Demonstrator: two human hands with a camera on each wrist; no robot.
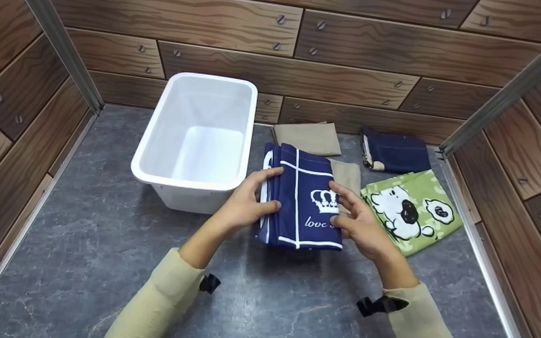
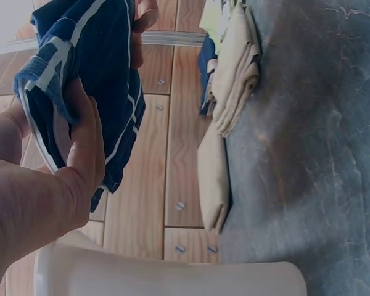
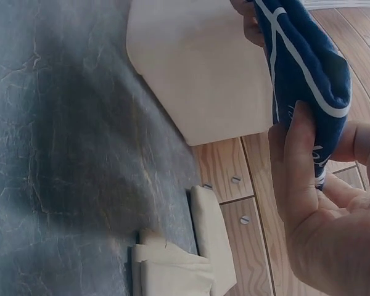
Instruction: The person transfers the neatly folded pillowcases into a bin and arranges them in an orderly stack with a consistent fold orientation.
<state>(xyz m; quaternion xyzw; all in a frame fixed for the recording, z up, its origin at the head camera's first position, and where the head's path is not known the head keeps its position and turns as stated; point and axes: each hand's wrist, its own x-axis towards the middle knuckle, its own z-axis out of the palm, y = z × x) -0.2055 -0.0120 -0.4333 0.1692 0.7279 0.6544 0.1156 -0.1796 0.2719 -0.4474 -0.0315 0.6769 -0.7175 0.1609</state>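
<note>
A folded navy cloth with white lines, a white crown and lettering is held up between both hands above the floor. My left hand grips its left edge, where several folded layers show; in the left wrist view the fingers wrap those layers. On the opposite side my right hand pinches the edge beside the crown, thumb in front. The right wrist view shows the cloth between that hand's thumb and fingers.
Left of the cloth stands a white plastic tub. Behind it lie a folded beige cloth and another beige cloth, partly hidden. A folded dark blue cloth and a green cloth with a cartoon dog lie right. Wood-patterned walls enclose the floor.
</note>
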